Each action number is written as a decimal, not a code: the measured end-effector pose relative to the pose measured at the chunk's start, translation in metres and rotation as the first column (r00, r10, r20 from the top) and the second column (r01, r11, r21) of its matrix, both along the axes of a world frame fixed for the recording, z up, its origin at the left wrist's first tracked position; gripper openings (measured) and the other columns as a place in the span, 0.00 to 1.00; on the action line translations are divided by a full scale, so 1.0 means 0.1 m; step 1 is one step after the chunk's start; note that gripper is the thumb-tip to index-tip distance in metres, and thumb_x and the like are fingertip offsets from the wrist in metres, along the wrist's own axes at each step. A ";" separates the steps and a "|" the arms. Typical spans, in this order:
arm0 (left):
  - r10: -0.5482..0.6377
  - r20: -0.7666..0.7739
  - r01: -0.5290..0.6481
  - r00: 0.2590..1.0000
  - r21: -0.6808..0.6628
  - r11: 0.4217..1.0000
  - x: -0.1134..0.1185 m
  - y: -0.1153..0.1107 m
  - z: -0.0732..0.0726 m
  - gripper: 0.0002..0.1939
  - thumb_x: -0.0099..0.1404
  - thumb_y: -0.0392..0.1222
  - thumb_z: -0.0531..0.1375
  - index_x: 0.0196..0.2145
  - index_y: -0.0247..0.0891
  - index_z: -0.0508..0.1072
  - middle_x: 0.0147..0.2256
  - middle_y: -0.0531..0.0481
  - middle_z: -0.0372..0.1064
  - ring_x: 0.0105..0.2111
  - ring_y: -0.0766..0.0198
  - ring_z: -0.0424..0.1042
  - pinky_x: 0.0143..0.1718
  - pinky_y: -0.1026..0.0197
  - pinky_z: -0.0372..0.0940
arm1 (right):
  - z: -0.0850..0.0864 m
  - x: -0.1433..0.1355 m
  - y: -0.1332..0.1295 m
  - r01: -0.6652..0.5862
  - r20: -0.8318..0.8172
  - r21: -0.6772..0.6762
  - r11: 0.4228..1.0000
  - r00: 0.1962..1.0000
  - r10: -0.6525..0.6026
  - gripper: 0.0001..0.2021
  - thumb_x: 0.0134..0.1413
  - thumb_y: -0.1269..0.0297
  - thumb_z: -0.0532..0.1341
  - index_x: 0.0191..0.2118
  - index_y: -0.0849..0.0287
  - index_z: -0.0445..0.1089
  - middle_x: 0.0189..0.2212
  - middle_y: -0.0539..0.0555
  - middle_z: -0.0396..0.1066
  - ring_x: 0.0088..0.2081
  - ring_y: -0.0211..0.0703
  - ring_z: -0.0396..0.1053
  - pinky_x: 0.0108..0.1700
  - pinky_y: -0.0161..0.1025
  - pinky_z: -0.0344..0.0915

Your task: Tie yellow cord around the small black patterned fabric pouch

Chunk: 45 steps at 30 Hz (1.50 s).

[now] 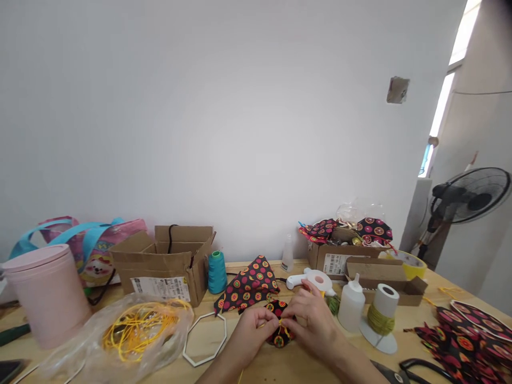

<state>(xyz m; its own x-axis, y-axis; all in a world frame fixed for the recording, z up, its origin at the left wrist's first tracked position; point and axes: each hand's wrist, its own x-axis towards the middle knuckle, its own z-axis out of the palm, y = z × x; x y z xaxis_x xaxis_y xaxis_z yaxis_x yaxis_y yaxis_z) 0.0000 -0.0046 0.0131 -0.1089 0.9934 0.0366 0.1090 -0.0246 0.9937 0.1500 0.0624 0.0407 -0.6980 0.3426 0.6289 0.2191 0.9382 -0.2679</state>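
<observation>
Near the front middle of the table, my left hand (259, 326) and my right hand (304, 319) meet over a small piece of dark patterned fabric (280, 339). A thin yellow cord (285, 326) lies across that piece. Both hands pinch the cord between thumb and fingers, one from each side, and a loose end hangs below my left hand. Part of the fabric is hidden under the fingers. Just behind stands a larger folded piece of the same print (256, 282). To the left of my left hand lies a white octagonal frame (205, 338).
On the left are a plastic bag of yellow cord (140, 325), a cardboard box (160, 266), a teal thread cone (216, 273) and a pink canister (48, 298). To the right stand a white squeeze bottle (352, 305), a green cord spool (381, 319), scissors (408, 370) and a fabric pile (468, 341).
</observation>
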 end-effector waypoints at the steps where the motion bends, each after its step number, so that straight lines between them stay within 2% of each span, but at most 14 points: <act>1: -0.005 -0.001 0.005 1.000 -0.004 1.000 0.00 0.00 0.00 0.17 0.46 0.51 0.60 0.22 0.30 0.69 0.17 0.59 0.57 0.18 0.73 0.52 0.20 0.68 0.46 | -0.01 0.00 0.02 0.003 -0.001 -0.001 1.000 1.000 -0.003 0.04 0.47 0.67 0.58 0.26 0.52 0.69 0.20 0.47 0.69 0.28 0.39 0.63 0.49 0.50 0.45; 5: -0.028 -0.003 0.028 1.000 -0.018 0.999 0.00 -0.02 0.02 0.18 0.47 0.51 0.59 0.24 0.30 0.70 0.16 0.60 0.56 0.17 0.74 0.49 0.19 0.68 0.42 | -0.08 -0.03 0.04 0.019 -0.025 -0.096 0.995 0.999 -0.022 0.05 0.47 0.68 0.58 0.24 0.55 0.68 0.21 0.48 0.68 0.28 0.39 0.62 0.40 0.42 0.55; 8: -0.032 -0.007 0.032 0.999 -0.016 0.999 0.01 -0.03 0.03 0.17 0.47 0.51 0.60 0.23 0.30 0.71 0.16 0.60 0.55 0.17 0.74 0.48 0.19 0.68 0.42 | -0.15 -0.06 0.04 0.023 -0.077 -0.169 0.985 0.996 -0.036 0.05 0.48 0.68 0.57 0.24 0.57 0.67 0.22 0.49 0.67 0.29 0.39 0.62 0.32 0.37 0.57; 12: -0.036 -0.002 0.036 0.999 -0.012 0.999 0.01 -0.03 0.03 0.18 0.46 0.51 0.60 0.23 0.30 0.71 0.16 0.60 0.55 0.17 0.74 0.49 0.19 0.68 0.43 | -0.21 -0.06 0.06 0.061 -0.144 -0.191 0.980 0.986 -0.089 0.05 0.49 0.68 0.56 0.26 0.57 0.67 0.23 0.50 0.67 0.30 0.40 0.62 0.33 0.37 0.57; 18: -0.038 0.005 0.038 0.999 0.000 0.999 0.01 -0.02 0.02 0.18 0.48 0.52 0.59 0.22 0.30 0.71 0.17 0.58 0.57 0.19 0.73 0.51 0.20 0.68 0.44 | -0.18 -0.02 0.09 0.115 -0.223 -0.182 0.977 0.963 -0.154 0.06 0.51 0.67 0.54 0.26 0.58 0.66 0.23 0.51 0.65 0.29 0.40 0.61 0.32 0.37 0.56; 23: -0.015 0.002 0.015 1.000 -0.003 1.000 0.00 -0.01 0.00 0.20 0.46 0.54 0.59 0.21 0.30 0.71 0.16 0.58 0.56 0.18 0.73 0.49 0.20 0.68 0.43 | -0.16 -0.02 0.07 0.050 -0.222 -0.245 0.968 0.969 -0.106 0.05 0.52 0.65 0.54 0.29 0.58 0.66 0.23 0.50 0.64 0.29 0.39 0.60 0.31 0.35 0.57; 27: 0.008 -0.001 -0.008 1.000 0.003 1.000 -0.01 0.02 -0.03 0.19 0.46 0.53 0.59 0.21 0.30 0.71 0.16 0.58 0.55 0.18 0.72 0.49 0.20 0.67 0.42 | -0.11 -0.01 0.02 -0.036 -0.129 -0.260 0.965 0.992 0.003 0.08 0.50 0.62 0.56 0.37 0.57 0.66 0.29 0.51 0.66 0.34 0.40 0.61 0.36 0.36 0.57; 31: 0.021 -0.011 -0.021 1.000 0.024 0.999 -0.03 0.03 -0.05 0.18 0.46 0.52 0.59 0.21 0.30 0.72 0.16 0.58 0.55 0.18 0.72 0.49 0.20 0.67 0.43 | -0.10 -0.03 0.00 -0.045 -0.014 -0.187 0.981 0.999 0.043 0.07 0.51 0.63 0.55 0.30 0.55 0.69 0.24 0.50 0.67 0.31 0.39 0.61 0.39 0.39 0.54; 37: 0.033 -0.014 -0.032 0.999 0.045 0.998 -0.02 0.04 -0.05 0.17 0.47 0.51 0.59 0.21 0.31 0.72 0.15 0.59 0.53 0.18 0.72 0.47 0.19 0.67 0.42 | -0.13 -0.05 0.00 -0.019 -0.010 -0.186 0.982 1.000 0.017 0.10 0.53 0.65 0.52 0.27 0.57 0.69 0.22 0.50 0.66 0.29 0.39 0.61 0.38 0.39 0.53; 41: -0.001 -0.012 0.001 1.000 0.049 0.999 0.01 0.01 0.00 0.19 0.47 0.53 0.59 0.18 0.31 0.72 0.15 0.59 0.49 0.18 0.72 0.45 0.19 0.67 0.40 | -0.16 -0.06 0.01 0.067 -0.069 -0.220 0.973 0.994 -0.084 0.12 0.53 0.65 0.52 0.23 0.59 0.67 0.20 0.50 0.65 0.28 0.38 0.60 0.37 0.38 0.54; 45: 0.011 -0.011 -0.011 1.000 0.057 0.998 0.03 -0.01 0.03 0.19 0.47 0.53 0.59 0.16 0.31 0.71 0.14 0.60 0.49 0.17 0.72 0.45 0.19 0.67 0.41 | -0.21 -0.07 0.05 0.112 -0.107 -0.280 0.954 0.983 -0.146 0.13 0.52 0.62 0.52 0.23 0.59 0.68 0.21 0.50 0.65 0.28 0.39 0.61 0.34 0.36 0.54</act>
